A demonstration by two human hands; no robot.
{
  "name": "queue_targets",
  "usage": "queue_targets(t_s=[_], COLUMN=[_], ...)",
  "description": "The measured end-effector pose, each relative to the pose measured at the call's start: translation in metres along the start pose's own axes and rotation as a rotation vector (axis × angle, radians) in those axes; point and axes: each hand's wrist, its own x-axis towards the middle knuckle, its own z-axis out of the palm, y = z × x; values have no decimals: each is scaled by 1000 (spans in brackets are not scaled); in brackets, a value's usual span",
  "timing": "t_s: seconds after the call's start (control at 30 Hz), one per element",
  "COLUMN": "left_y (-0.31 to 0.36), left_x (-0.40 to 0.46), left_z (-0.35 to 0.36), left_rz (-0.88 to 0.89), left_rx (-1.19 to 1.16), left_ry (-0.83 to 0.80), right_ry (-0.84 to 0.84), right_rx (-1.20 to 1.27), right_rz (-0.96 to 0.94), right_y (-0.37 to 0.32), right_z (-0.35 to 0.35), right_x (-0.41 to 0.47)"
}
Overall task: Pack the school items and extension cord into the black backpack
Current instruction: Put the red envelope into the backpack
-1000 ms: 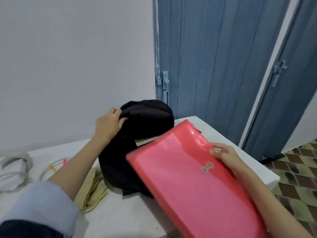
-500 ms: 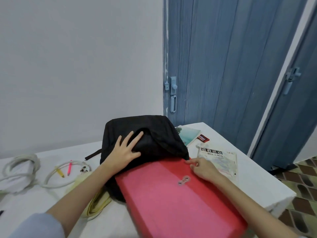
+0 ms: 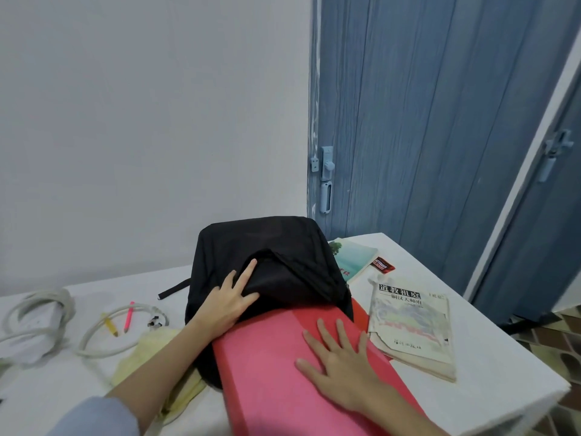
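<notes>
White bench (image 3: 471, 325) by a blue door: flat red plastic folder (image 3: 283, 357) half inside the black fabric backpack (image 3: 267, 240).
Left hand (image 3: 226, 306) rests flat-fingered on the bag's flap; right hand (image 3: 339, 363) lies spread on the folder, gripping nothing. Best to lift the flap and push squarely, corners aligned with the opening.

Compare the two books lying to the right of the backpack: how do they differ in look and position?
The near book has a worn pale cover with bold black Chinese title characters; the far book has a teal-green cover. The near book lies fully in view by the red folder; the far book is partly hidden behind the black backpack. Both lie flat and closed on the white table, untouched.
</notes>
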Motion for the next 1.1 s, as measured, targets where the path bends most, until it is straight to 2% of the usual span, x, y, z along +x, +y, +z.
queue_targets(t_s=[0.17, 0.33, 0.5, 0.63, 0.73, 0.87, 1.0, 1.1], left_y=[-19, -38, -35, -32, -37, -47, -44, -40], left_x=[23, 40, 21, 6, 5, 0, -3, -4], left_z=[-9, -37, -43, -37, -38, -38, -30, -29], left_rz=[23, 48, 128, 119, 92, 45, 45, 74], left_rx=[-83, -98, -70, -85, -99, -117, -130, -113], left_ry=[72, 165, 150, 116, 100, 114, 127, 139], right_ry=[-38, -37, -31, -1, -34, -126, -254, -216], right_rx=[29, -16, -67, -117, -60, -38, -20, -27], right_rz=[-91, -65, 94, 100, 102, 13, -73, -74], right_y=[3, -3, -10, -27, -39, -39, -40, -42], right_z=[-3, -3, -7, -9, -20, -34, -19, -5], right_x=[1, 21, 67, 100, 116, 90, 37, 52])
